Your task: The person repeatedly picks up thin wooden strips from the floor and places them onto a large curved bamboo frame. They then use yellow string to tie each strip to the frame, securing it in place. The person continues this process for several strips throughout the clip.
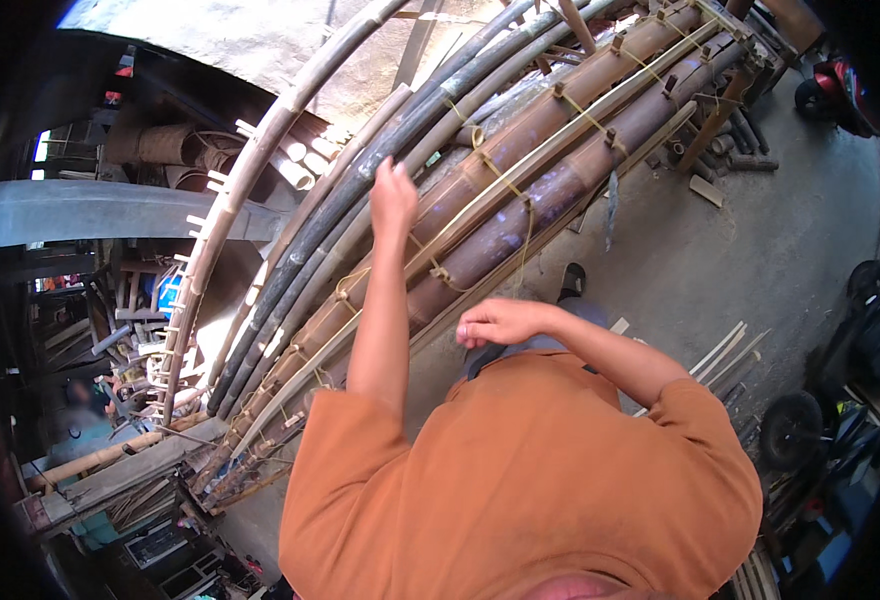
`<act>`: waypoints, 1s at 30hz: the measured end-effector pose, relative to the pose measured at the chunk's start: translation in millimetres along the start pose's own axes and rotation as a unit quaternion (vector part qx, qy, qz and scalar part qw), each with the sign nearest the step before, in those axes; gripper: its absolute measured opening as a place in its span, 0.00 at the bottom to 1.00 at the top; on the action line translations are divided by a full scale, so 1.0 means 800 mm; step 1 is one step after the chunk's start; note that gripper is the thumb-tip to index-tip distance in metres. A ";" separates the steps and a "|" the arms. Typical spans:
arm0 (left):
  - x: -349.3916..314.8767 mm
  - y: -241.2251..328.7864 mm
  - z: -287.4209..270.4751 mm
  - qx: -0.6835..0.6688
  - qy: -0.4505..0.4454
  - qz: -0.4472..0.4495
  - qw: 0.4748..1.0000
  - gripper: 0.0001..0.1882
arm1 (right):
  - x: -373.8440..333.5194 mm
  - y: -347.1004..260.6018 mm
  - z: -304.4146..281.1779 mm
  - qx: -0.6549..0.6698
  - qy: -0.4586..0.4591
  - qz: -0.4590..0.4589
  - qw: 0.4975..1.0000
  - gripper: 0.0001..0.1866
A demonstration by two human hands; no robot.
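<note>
My left hand [394, 200] reaches forward over a long rack of bamboo. Its fingers are drawn together at a blackened curved pole [430, 115]; whether they grip anything is hidden. Lower down, in front of my body, my right hand [500, 322] hangs with its fingers curled in and nothing visible in them. Between the hands runs a thick brown bamboo pole [565, 185], with another thick bamboo [520, 140] beside it. Yellowish cords bind these two, and short pegs stick out of them. A pale split strip [550, 155] lies along the gap.
A curved bamboo pole with pegs [250, 175] arches on the left, near a grey beam [110, 213] and cut bamboo tubes [295, 172]. Thin wooden slats [725, 350] lie on the floor at right. A red motorbike [848, 95] stands at the far right.
</note>
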State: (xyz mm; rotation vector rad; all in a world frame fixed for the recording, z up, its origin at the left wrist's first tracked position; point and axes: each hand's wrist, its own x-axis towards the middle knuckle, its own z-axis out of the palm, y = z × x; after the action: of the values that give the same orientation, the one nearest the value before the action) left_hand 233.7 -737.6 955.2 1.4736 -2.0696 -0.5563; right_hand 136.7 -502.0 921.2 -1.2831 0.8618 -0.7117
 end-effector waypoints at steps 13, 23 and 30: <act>-0.171 -0.129 0.005 -0.036 -0.015 0.143 0.989 0.23 | 0.180 -0.089 0.051 -0.164 0.289 -0.190 0.924 0.18; -0.161 -0.089 -0.037 -0.039 -0.100 0.038 0.993 0.17 | 0.221 -0.158 0.027 -0.444 0.083 0.015 0.892 0.38; -0.166 -0.079 -0.037 0.020 -0.062 0.025 0.998 0.16 | 0.215 -0.139 -0.061 -0.033 0.086 -0.087 0.992 0.26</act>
State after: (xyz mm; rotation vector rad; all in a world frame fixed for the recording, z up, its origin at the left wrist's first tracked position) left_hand 333.0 -632.3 915.5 1.4382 -2.2192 -0.6039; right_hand 184.5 -690.1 1002.6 -1.3832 0.9264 -0.9490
